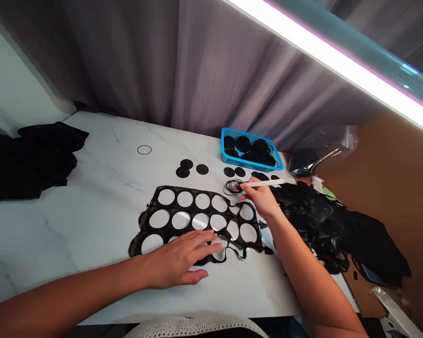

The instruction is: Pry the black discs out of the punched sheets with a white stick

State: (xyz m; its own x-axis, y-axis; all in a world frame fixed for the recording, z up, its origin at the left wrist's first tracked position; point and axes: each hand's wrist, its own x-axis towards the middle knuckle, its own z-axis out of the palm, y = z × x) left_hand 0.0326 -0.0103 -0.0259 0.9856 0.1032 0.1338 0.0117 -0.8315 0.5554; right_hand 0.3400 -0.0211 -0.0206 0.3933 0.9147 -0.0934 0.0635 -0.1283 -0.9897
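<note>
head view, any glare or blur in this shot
Head view: the strip lamp burns out to white at upper right; head view: glints streak the clear plastic bag; head view: the left hand and right hand look fairly sharp.

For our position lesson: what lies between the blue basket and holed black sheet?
In the head view: black discs, thin black rings, right hand, white stick.

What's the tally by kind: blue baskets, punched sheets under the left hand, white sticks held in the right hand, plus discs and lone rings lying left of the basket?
Blue basket: 1
Punched black sheet: 1
White stick: 1
Black discs: 3
Lone black ring: 1
Total: 7
</note>
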